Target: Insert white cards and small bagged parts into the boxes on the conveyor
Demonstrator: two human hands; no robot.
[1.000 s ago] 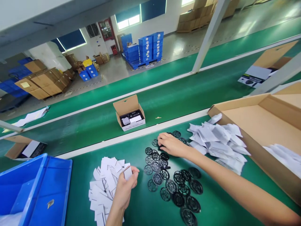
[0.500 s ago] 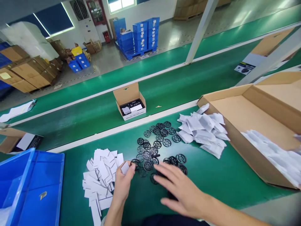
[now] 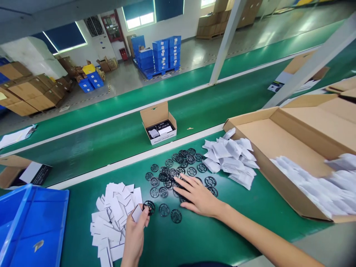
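Note:
Pinched in my left hand (image 3: 135, 230) are a black spoked ring (image 3: 149, 207) and a small white card (image 3: 136, 213). My right hand (image 3: 198, 196) lies with fingers spread over a scatter of similar black rings (image 3: 172, 172), covering some of them. Two loose rings, one of them a black ring (image 3: 176, 216) nearest me, lie between my hands. Left of my left hand spreads a heap of white cards (image 3: 114, 211). Beyond my right hand is a pile of white packets (image 3: 229, 154).
A large cardboard box (image 3: 267, 174) with more white packets stands at the right. At the lower left is a blue bin (image 3: 52, 222). An open small carton (image 3: 162, 135) sits on the green conveyor (image 3: 116, 139) past the white rail. A slanted post (image 3: 314, 57) rises at the right.
My right hand has moved forward and lies over the rings, several of which have shifted. My left hand keeps the ring and card, now drawn nearer to me. The view has shifted slightly.

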